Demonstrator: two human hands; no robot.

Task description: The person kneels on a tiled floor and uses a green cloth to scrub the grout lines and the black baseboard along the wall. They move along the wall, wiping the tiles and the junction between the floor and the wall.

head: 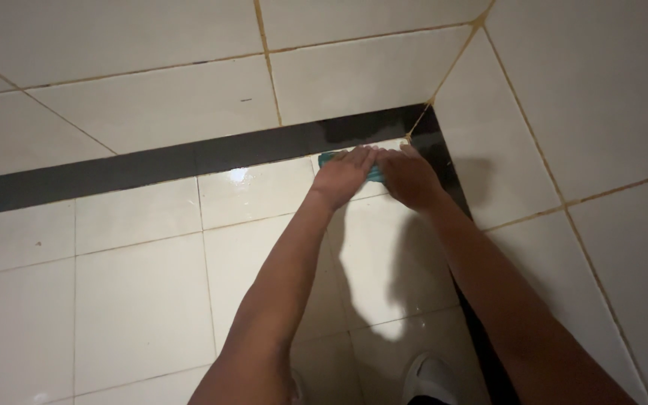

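1. Pressing down flat with both palms on a teal cloth (373,174) at the corner of a tiled floor (144,300), with only slim edges of the cloth showing past the fingers
2. Left hand (344,174) and right hand (408,177) set side by side, thumbs nearly touching, both laid flat on the cloth rather than closed around it
3. Cloth pinned between the palms and the wet, glossy floor, just short of the dark skirting strip (189,159) beyond the fingertips
4. Better wiping judged likely from even weight through both palms, the cloth kept spread rather than bunched, and short overlapping passes along the strip
5. Worth nudging the cloth's far edge right into the corner ahead of the right fingertips, where the wet dark patch shows on the strip
6. Care needed on the slick sheen left of the left hand: a slide is possible if weight goes too far forward
7. Both forearms stretched out long and nearly straight, converging from wide apart near the body to meet at the cloth
8. Wrists slightly bent back, fingers extended and pointing toward the wall (151,60) beyond
9. Right arm running along the side wall (609,112) to its right, casting a shadow there; left arm crossing open floor tiles
10. Pale shoe toe (429,379) visible far behind the hands, between the two forearms, close to the body
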